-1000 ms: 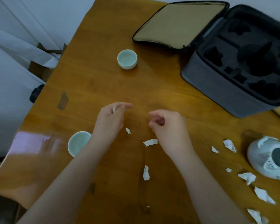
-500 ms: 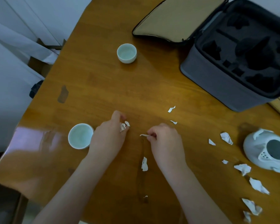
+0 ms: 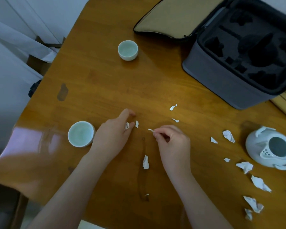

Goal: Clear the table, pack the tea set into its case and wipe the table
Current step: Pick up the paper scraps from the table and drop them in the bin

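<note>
Case (image 3: 221,83) sits open on the table (image 3: 106,83), well beyond the R hand (image 3: 173,144) and off to its right. Its lid (image 3: 172,15) is flipped flat w/ the tan lining up. Inside is a black foam insert (image 3: 254,52) w/ shaped cut-outs, too dark to tell what they hold. The far cup (image 3: 127,50) stands upright well beyond the L hand (image 3: 111,138), pale glaze showing inside. The near cup (image 3: 81,134) is also upright, just beside the L hand on its outer side, touching or nearly so. The teapot (image 3: 254,146) stands far right of the R hand w/ no lid on; its round mouth is open and strainer holes show at the spout. The L hand rests on the table, fingers curled, gripping a crumpled scrap (image 3: 126,126) between thumb & fingers. A small loose scrap (image 3: 136,123) lies just beside its fingertips. The R hand is knuckles up, thumb & forefinger pinching a thin scrap (image 3: 150,130) that pokes toward the L hand. Two slivers (image 3: 173,107) lie just beyond the R hand. One torn piece (image 3: 145,162) lies between the two wrists. More torn bits (image 3: 228,136) are scattered betw. the R hand & the teapot, running on nearer the person along the right edge.
</note>
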### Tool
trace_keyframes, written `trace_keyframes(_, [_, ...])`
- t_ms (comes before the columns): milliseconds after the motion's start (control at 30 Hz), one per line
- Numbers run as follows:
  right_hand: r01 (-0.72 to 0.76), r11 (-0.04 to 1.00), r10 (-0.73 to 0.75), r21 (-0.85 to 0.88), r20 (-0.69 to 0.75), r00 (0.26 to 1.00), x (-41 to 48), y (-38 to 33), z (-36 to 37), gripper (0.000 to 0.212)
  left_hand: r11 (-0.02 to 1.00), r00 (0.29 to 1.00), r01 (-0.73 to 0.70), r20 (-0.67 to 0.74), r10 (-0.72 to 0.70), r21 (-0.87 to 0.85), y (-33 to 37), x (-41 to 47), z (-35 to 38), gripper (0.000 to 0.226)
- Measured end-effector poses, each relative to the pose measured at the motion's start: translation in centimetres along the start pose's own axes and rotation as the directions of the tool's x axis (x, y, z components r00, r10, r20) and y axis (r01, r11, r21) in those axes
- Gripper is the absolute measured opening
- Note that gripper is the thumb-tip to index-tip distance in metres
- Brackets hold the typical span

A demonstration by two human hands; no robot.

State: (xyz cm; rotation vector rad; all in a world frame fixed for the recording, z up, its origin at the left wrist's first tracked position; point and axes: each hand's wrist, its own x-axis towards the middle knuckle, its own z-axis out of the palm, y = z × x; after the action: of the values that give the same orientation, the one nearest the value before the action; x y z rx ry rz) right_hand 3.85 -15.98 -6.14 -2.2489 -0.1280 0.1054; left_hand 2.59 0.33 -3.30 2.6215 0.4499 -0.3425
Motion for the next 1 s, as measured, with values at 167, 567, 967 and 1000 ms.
trace_keyframes(167, [0.023, 0.998, -0.022, 0.052, -0.016, 1.0, 0.0, 0.1, -0.1, 0.008, 0.998, 0.997, -0.067, -0.039, 0.068, 0.01, -0.2, 0.0, 0.2, 0.028])
trace_keyframes(567, [0.062, 0.997, -0.063, -0.044, -0.021, 0.998, -0.3, -0.2, 0.0, 0.014, 0.994, 0.961, -0.107, -0.261, 0.096, -0.03, -0.4, -0.3, 2.2, 0.006])
trace_keyframes(967, [-0.205, 0.799, 0.217, 0.566, 0.048, 0.975, -0.5, -6.2, -1.3, 0.01, -0.274, 0.823, 0.461, 0.522, -0.224, -0.844, 6.2, 0.6, 0.6, 0.028])
trace_keyframes(1000, [-0.105, 0.886, 0.134, 0.451, -0.031, 0.991, -0.4, -5.9, -0.9, 0.009, -0.29, 0.821, 0.468, 0.532, -0.208, -0.835, 6.6, 0.5, 0.6, 0.031])
